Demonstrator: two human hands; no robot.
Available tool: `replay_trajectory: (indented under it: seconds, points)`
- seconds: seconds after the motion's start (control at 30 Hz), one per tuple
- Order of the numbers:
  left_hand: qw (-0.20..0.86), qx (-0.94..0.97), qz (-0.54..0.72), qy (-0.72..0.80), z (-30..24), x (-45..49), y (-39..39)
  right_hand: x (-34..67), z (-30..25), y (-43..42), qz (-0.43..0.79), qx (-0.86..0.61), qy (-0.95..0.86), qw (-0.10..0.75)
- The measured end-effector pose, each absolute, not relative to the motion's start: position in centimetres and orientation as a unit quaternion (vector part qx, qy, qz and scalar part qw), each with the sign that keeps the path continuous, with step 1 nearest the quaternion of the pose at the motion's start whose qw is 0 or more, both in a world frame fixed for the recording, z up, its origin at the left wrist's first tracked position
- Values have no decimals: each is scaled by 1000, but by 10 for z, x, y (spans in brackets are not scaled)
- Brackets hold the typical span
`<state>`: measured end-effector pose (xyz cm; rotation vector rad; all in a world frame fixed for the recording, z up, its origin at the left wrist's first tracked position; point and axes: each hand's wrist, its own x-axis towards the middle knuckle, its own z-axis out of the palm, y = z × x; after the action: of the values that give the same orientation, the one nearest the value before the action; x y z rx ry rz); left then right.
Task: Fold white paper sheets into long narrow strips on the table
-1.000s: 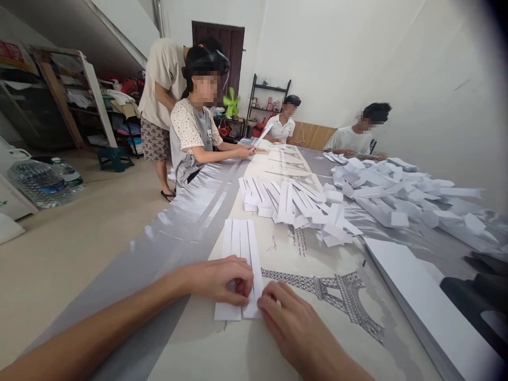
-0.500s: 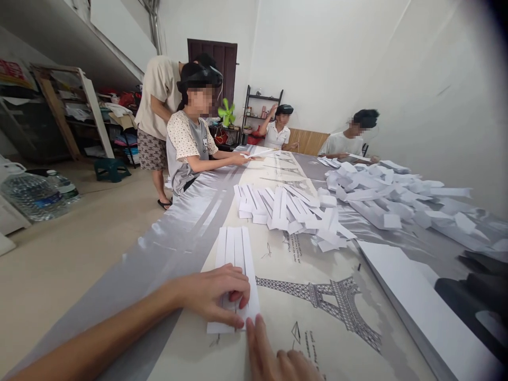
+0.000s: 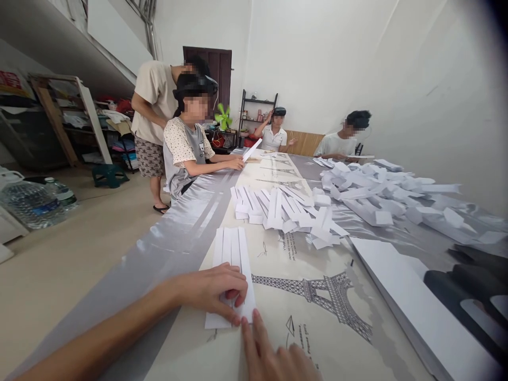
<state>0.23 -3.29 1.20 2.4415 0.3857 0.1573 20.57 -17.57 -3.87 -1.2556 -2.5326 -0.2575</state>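
Head view: half-open, ungripping, left hand (image 3: 214,288) curls over white paper (image 3: 228,246), right hand (image 3: 273,361) rests 2 fingers on its edge.

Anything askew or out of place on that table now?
Yes: the paper heap on the right looks untidy, its pieces jumbled at many angles. By contrast, the white paper under the left hand lies flat.

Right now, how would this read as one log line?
Left hand: on white paper | Right hand: fingertips at its near right corner | Beyond: paper pile
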Motion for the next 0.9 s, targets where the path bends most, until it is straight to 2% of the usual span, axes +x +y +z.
replay_trajectory:
  seconds: [0.13, 0.23, 0.4, 0.57, 0.67, 0.8, 0.9]
  points:
    - [320, 933, 64, 150, 11, 2, -34, 228, -9, -148, -28, -398, -908, 130]
    - [315, 936, 77, 140, 8, 0, -34, 238, 4, -132, -1, -374, -916, 145]
    - [294, 942, 105, 125, 1, -4, -33, 234, -3, -125, -64, -309, -931, 184]
    - [240, 956, 136, 103, 0, -6, -33, 237, -7, -122, -115, -263, -944, 165]
    - [143, 971, 177, 71, 4, -5, -38, 240, -6, -117, -98, -275, -942, 167]
    - [-69, 966, 246, 42, 10, -2, -49, 241, -3, -114, -92, -310, -912, 251]
    - [-144, 942, 301, 25, 15, 0, -57, 240, 1, -116, -94, -306, -900, 297]
